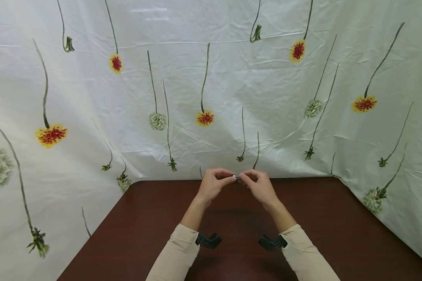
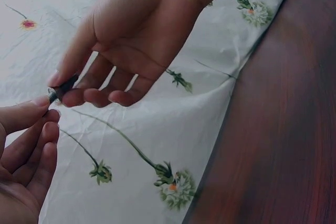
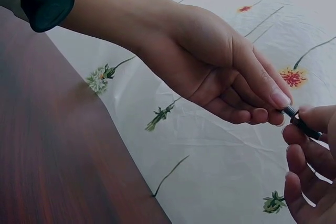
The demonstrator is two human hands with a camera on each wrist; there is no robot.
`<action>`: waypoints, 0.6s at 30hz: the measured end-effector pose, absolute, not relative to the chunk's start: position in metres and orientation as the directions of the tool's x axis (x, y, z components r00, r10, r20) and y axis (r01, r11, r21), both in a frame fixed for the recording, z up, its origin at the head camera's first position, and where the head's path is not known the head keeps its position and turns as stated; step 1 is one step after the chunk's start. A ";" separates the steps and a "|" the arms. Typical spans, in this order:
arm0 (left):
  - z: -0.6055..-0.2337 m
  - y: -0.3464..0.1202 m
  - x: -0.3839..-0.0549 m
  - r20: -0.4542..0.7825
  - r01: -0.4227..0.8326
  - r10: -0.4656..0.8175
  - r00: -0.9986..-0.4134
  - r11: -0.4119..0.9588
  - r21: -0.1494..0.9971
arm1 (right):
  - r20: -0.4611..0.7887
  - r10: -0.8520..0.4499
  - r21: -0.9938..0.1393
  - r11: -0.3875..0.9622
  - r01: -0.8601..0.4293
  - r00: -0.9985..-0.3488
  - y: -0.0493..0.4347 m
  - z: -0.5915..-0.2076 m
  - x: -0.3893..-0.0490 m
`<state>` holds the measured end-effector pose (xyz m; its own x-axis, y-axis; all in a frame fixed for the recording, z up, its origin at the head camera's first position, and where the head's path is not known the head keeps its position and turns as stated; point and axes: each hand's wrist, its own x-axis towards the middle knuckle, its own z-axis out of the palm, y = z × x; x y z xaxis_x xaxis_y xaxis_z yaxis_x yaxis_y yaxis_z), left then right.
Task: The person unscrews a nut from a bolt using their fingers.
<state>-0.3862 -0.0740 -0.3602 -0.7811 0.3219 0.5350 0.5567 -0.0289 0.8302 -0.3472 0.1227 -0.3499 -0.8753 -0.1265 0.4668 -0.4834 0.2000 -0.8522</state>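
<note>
Both hands meet above the far part of the table around a small bolt (image 3: 290, 111) with a grey threaded shaft. The left hand (image 1: 212, 184) pinches the shaft end between thumb and forefinger. From the other side, the right hand (image 1: 260, 186) pinches a dark, wider piece (image 2: 67, 85) at the opposite end of the thread. Fingertips cover much of both parts, so I cannot tell whether the dark piece is the bolt's head or a separate part. The remaining fingers of each hand curve loosely beneath, and the fingertips of the two hands nearly touch.
A dark reddish-brown table (image 1: 154, 222) lies under the forearms. Behind it and along both sides hangs a white cloth (image 1: 225, 86) printed with flowers, meeting the table's edges. Dark wrist cameras (image 1: 209, 240) stick inward from the beige sleeves (image 1: 177, 253).
</note>
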 end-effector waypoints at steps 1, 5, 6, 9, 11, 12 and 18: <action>-0.360 -0.074 -0.387 0.533 0.555 0.321 -0.783 -0.026 0.832 | 0.469 -0.129 -0.850 0.203 -0.486 -0.874 0.122 -0.346 -0.343; -0.359 -0.075 -0.389 0.522 0.546 0.324 -0.789 -0.020 0.837 | 0.468 -0.149 -0.846 0.210 -0.490 -0.871 0.123 -0.346 -0.346; -0.359 -0.075 -0.390 0.524 0.549 0.325 -0.788 -0.015 0.836 | 0.466 -0.148 -0.847 0.211 -0.488 -0.872 0.123 -0.349 -0.350; -0.357 -0.076 -0.390 0.521 0.546 0.327 -0.789 -0.016 0.837 | 0.452 -0.138 -0.858 0.204 -0.471 -0.881 0.125 -0.357 -0.360; -0.356 -0.076 -0.390 0.520 0.546 0.329 -0.788 -0.018 0.838 | 0.446 -0.123 -0.863 0.204 -0.462 -0.887 0.124 -0.358 -0.362; -0.356 -0.076 -0.390 0.520 0.545 0.331 -0.788 -0.019 0.838 | 0.446 -0.117 -0.865 0.199 -0.461 -0.887 0.123 -0.358 -0.363; -0.354 -0.076 -0.393 0.515 0.536 0.332 -0.790 -0.031 0.843 | 0.460 -0.117 -0.859 0.192 -0.474 -0.880 0.124 -0.355 -0.363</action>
